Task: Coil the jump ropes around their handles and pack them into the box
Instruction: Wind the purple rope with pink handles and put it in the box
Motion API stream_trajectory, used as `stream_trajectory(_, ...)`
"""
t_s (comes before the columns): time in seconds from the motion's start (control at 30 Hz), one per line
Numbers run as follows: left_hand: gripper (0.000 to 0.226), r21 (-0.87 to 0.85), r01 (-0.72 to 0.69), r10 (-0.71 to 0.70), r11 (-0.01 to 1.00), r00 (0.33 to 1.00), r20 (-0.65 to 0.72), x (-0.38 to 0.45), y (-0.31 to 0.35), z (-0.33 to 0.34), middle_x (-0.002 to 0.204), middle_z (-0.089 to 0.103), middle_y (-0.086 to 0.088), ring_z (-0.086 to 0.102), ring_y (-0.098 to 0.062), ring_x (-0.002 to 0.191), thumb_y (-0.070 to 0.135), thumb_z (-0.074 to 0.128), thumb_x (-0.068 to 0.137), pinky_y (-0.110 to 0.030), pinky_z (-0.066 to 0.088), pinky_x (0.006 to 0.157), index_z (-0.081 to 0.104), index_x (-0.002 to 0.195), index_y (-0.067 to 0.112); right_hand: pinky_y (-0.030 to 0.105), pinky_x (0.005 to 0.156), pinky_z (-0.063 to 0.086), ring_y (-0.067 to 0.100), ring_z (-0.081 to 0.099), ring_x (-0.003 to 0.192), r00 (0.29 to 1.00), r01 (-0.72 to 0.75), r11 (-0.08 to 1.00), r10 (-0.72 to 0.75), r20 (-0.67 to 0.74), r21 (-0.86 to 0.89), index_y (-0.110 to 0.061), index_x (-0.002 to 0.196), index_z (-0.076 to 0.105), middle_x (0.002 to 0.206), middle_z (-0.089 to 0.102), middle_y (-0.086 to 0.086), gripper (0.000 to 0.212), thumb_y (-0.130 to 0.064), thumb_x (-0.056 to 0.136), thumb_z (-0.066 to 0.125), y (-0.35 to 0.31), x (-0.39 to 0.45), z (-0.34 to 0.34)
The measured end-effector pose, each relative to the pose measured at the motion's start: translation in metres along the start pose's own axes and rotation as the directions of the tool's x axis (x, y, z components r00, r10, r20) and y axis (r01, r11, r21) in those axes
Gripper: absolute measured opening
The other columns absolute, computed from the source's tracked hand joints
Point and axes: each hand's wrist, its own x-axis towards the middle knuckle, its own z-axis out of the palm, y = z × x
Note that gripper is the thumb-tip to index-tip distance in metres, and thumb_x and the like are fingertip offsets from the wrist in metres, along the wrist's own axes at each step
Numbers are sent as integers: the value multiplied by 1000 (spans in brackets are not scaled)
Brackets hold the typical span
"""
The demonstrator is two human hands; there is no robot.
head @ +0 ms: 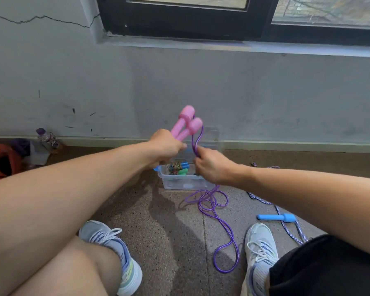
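My left hand point(166, 147) grips two pink handles point(187, 122) together, their thick ends pointing up and away. A purple rope point(217, 212) runs from the handles down through my right hand point(209, 165), which pinches it just right of the handles. The rest of the rope lies in loose loops on the floor between my shoes. Behind my hands stands a clear plastic box point(185, 182) with its lid open, holding coiled ropes with blue and green handles point(183, 168).
A blue handle point(277, 217) with a blue-white striped rope point(263, 200) lies on the floor at right. My shoes point(260, 251) and knees fill the foreground. A bottle point(48, 137) and an orange bag point(2, 161) sit by the wall at left.
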Motion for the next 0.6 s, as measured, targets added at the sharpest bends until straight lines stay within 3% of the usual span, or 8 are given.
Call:
stream_trajectory(0.07,24,491,-30,59,870,997,-44,-2,-8,-7,83,60,-5,54,-23,63,25,69,89,-26,39,54,63,104,7,34,71,40,33,56,84,993,61,986,-45,105,-154,-10,95,53,93,61,12,18,-19,101,39,-13,-6,1)
stream_trajectory(0.13,29,717,-84,135,693,991,-14,-6,-12,-12,93,61,-7,58,-30,81,25,65,88,-30,42,66,63,114,11,34,68,38,33,54,80,988,126,961,-100,114,-246,-6,96,59,93,62,16,28,-25,102,40,-18,-9,-5)
stream_trajectory(0.23,35,869,-232,255,437,958,128,-12,-8,-13,109,68,-10,64,-34,99,30,67,87,-34,45,72,63,118,17,33,66,34,37,58,87,975,217,900,-183,124,-377,-8,96,64,102,65,18,29,-29,101,44,-19,-11,-19)
stream_trajectory(0.33,64,906,-395,309,152,890,336,-16,-7,-9,107,71,-5,67,-29,100,69,72,71,-32,44,69,64,111,20,33,62,38,34,55,74,946,303,837,-205,252,-456,-12,90,68,85,66,13,33,-38,98,50,-24,-14,-29)
stream_trajectory(0.37,74,895,-434,302,100,870,389,-18,-6,-8,104,71,-3,68,-28,97,80,68,64,-32,43,67,64,108,20,33,60,41,32,57,71,940,310,830,-193,283,-463,-15,88,71,78,66,9,32,-41,95,54,-26,-15,-32)
stream_trajectory(0.43,82,868,-488,293,88,846,446,-20,-6,-8,95,71,-1,68,-27,91,91,61,57,-31,44,65,64,100,20,33,58,45,30,59,69,941,314,831,-207,270,-459,-16,82,71,70,67,4,32,-47,87,64,-26,-14,-37)
stream_trajectory(0.5,83,845,-518,294,136,835,465,-23,-3,-11,82,68,1,64,-27,80,95,57,53,-31,43,63,64,89,21,32,58,44,28,58,69,948,319,824,-273,164,-469,-19,77,66,68,64,1,34,-52,78,73,-25,-11,-43)
stream_trajectory(0.6,84,807,-556,291,196,819,494,-25,-1,-14,63,57,4,56,-26,66,98,53,51,-32,45,61,60,74,18,33,56,40,15,49,59,949,312,892,-307,69,-326,-27,71,48,60,53,-12,51,-62,61,83,-21,-11,-47)
